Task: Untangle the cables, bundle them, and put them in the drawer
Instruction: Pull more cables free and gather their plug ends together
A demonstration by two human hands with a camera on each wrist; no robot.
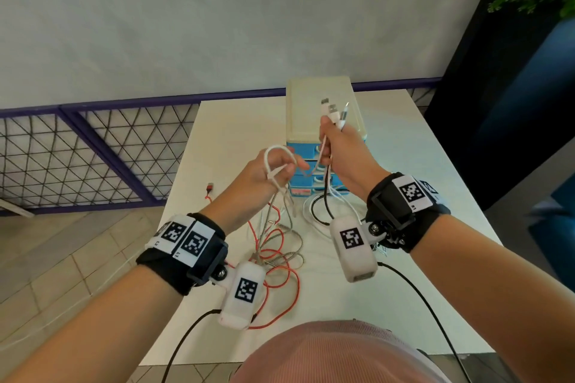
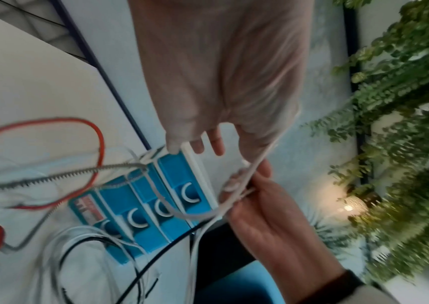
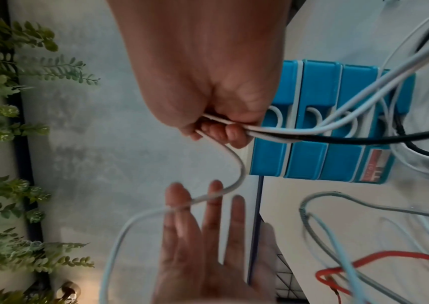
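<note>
Above the white table, on my left side, my left hand has its fingers spread nearly straight, with a loop of white cable draped over them. Under and between my hands, red cable and braided grey cable lie tangled on the tabletop. Further right, my right hand is fisted around several plug ends in front of the blue drawer unit, whose drawers look closed.
</note>
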